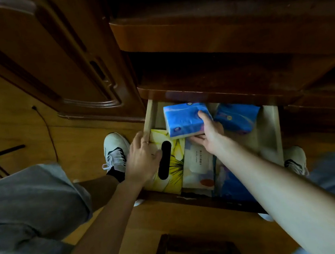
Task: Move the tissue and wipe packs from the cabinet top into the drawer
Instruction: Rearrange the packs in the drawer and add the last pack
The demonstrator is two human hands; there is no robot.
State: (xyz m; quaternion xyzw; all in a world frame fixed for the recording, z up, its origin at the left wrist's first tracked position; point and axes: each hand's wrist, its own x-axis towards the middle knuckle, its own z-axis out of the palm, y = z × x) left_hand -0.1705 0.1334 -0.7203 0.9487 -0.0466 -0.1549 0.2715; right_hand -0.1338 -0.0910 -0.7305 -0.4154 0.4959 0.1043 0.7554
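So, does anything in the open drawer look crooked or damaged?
Nothing looks damaged. Only the blue tissue pack sits tilted above the other packs, because the right hand grips it; the left hand rests on the yellow flowered tissue box.

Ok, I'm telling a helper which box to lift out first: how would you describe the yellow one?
Look in the open drawer under the dark cabinet. At its left front lies the yellow tissue box, under the left hand. Unlike the blue packs, it has a black oval slot.
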